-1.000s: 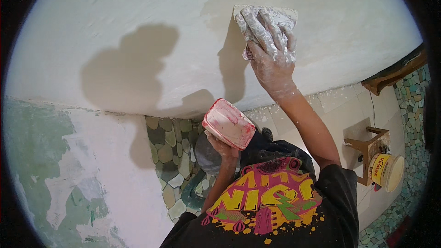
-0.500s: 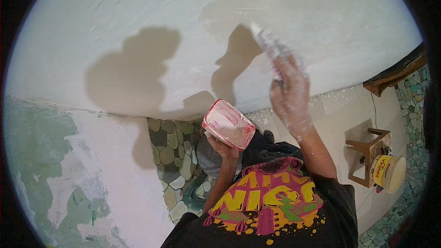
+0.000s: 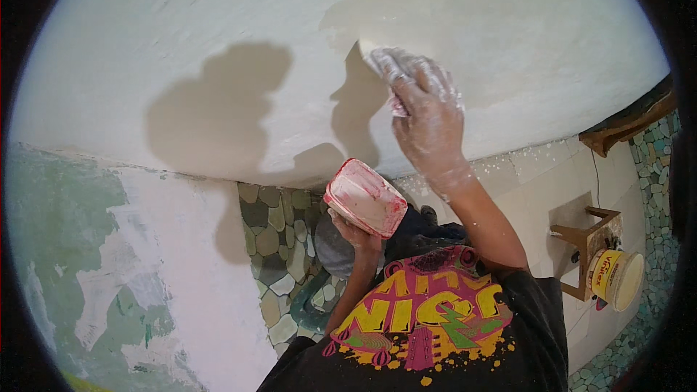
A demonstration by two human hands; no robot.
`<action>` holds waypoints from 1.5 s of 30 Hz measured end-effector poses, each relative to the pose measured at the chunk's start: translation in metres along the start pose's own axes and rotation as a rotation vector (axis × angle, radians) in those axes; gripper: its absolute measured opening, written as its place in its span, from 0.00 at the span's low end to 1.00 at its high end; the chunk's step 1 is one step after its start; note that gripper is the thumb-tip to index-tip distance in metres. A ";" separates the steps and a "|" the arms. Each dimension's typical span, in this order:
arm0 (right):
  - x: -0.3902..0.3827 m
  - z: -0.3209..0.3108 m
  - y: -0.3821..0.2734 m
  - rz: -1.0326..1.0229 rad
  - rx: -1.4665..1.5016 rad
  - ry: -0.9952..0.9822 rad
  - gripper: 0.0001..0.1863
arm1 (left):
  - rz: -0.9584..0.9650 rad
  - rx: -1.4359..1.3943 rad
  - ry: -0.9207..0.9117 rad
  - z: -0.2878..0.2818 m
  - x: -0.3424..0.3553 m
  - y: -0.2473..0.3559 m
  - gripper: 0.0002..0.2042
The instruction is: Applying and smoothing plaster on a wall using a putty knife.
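Observation:
My left hand [image 3: 354, 232] is closed round the side of a red rectangular plastic tub [image 3: 365, 199], its inside smeared with white filler paste. Above and right of it, my right hand [image 3: 430, 120], dusted with white, grips a putty scraper [image 3: 374, 56]. The scraper's pale edge lies against the wall [image 3: 501, 51], at the border of a darker, damp-looking patch. My fingers cover most of the scraper, so its handle is hidden.
A wooden stool [image 3: 592, 243] lies tipped at the right, with a yellow and white bucket [image 3: 617, 279] by it. Pebble-patterned stone [image 3: 279, 247] runs below my left hand. White spots dot the floor tiles [image 3: 519, 174]. A brown wooden piece [image 3: 628, 120] stands at the far right.
My right hand has swept left and slightly down along the wall with the scraper. The tub in my left hand has hardly moved.

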State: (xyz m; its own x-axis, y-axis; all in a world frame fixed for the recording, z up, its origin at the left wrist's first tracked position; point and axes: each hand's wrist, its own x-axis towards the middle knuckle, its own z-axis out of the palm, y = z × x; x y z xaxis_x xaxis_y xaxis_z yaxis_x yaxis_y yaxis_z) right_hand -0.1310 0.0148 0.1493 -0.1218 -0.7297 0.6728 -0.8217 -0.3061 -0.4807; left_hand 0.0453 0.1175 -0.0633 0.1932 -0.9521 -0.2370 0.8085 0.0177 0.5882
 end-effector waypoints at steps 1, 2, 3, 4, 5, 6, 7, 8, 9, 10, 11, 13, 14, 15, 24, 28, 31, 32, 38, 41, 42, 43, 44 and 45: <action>0.003 -0.006 0.002 0.017 0.044 0.017 0.35 | 0.003 -0.023 0.000 -0.002 0.000 0.000 0.35; 0.007 -0.013 0.003 0.006 -0.001 0.061 0.36 | 0.006 -0.045 0.000 -0.003 0.001 0.000 0.35; 0.014 -0.020 0.004 0.004 0.001 0.060 0.36 | 0.009 -0.046 0.000 -0.005 0.002 -0.001 0.35; 0.022 -0.028 0.007 -0.053 -0.077 0.108 0.32 | -0.003 -0.057 0.022 -0.005 0.002 -0.002 0.35; 0.029 -0.031 0.009 -0.110 -0.156 0.156 0.28 | -0.014 -0.068 0.043 -0.005 0.002 -0.002 0.35; 0.033 -0.032 0.011 -0.142 -0.203 0.148 0.24 | -0.016 -0.067 0.044 -0.006 0.001 -0.003 0.35; 0.031 -0.027 0.013 -0.141 -0.200 0.146 0.24 | -0.013 -0.056 0.013 -0.006 -0.001 -0.002 0.34; 0.025 -0.019 0.018 -0.208 -0.250 0.114 0.22 | -0.013 -0.047 -0.021 -0.005 -0.001 -0.002 0.34; 0.019 -0.011 0.024 -0.274 -0.301 0.081 0.20 | -0.016 -0.047 -0.022 -0.005 0.001 -0.003 0.34; 0.009 -0.004 0.030 -0.287 -0.286 0.045 0.18 | -0.012 -0.036 -0.014 -0.004 0.001 -0.003 0.34; 0.001 0.001 0.034 -0.285 -0.289 0.044 0.18 | -0.011 -0.024 -0.008 -0.004 0.003 -0.004 0.34; -0.008 0.003 0.034 -0.240 -0.196 -0.070 0.19 | -0.014 -0.006 -0.010 -0.001 0.004 -0.005 0.34; -0.008 -0.003 0.033 -0.309 -0.253 -0.092 0.21 | -0.015 0.012 -0.012 -0.001 0.005 -0.004 0.34; -0.006 -0.009 0.030 -0.308 -0.253 -0.092 0.21 | -0.015 0.013 -0.012 0.000 0.005 -0.003 0.34; 0.016 -0.011 0.032 -0.255 -0.267 0.070 0.24 | -0.032 0.027 -0.013 0.014 0.005 -0.004 0.36; -0.006 0.011 0.047 -0.282 -0.298 0.079 0.25 | -0.060 -0.044 -0.050 0.004 0.010 -0.008 0.35; -0.016 0.001 0.035 -0.197 -0.253 -0.011 0.27 | -0.058 -0.067 -0.043 0.000 0.010 -0.008 0.35; -0.016 -0.004 0.032 -0.124 -0.204 -0.069 0.29 | -0.068 -0.086 -0.034 0.001 0.010 -0.007 0.34; 0.011 -0.025 0.024 0.018 -0.049 0.136 0.40 | -0.032 0.001 -0.006 0.008 0.008 -0.004 0.35; 0.015 -0.003 0.014 0.024 -0.095 0.186 0.38 | -0.073 -0.016 -0.055 0.015 0.006 -0.003 0.35; 0.014 0.005 0.013 -0.001 -0.193 0.171 0.36 | -0.075 -0.013 -0.058 0.018 0.006 -0.003 0.35; 0.011 0.007 0.011 -0.001 -0.191 0.170 0.36 | -0.052 0.006 -0.041 0.020 0.006 -0.003 0.34; 0.008 0.008 0.009 -0.010 -0.208 0.100 0.32 | -0.030 0.025 -0.025 0.021 0.007 -0.003 0.32; 0.005 0.008 0.008 -0.018 -0.226 0.030 0.28 | -0.032 0.026 -0.026 0.020 0.010 -0.004 0.32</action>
State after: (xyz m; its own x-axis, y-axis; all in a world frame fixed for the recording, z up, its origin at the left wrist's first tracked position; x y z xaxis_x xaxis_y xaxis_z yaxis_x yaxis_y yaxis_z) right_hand -0.1338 0.0044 0.1445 -0.1195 -0.7057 0.6984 -0.9274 -0.1718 -0.3324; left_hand 0.0330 0.1018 -0.0527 0.1528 -0.9597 -0.2359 0.7993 -0.0204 0.6006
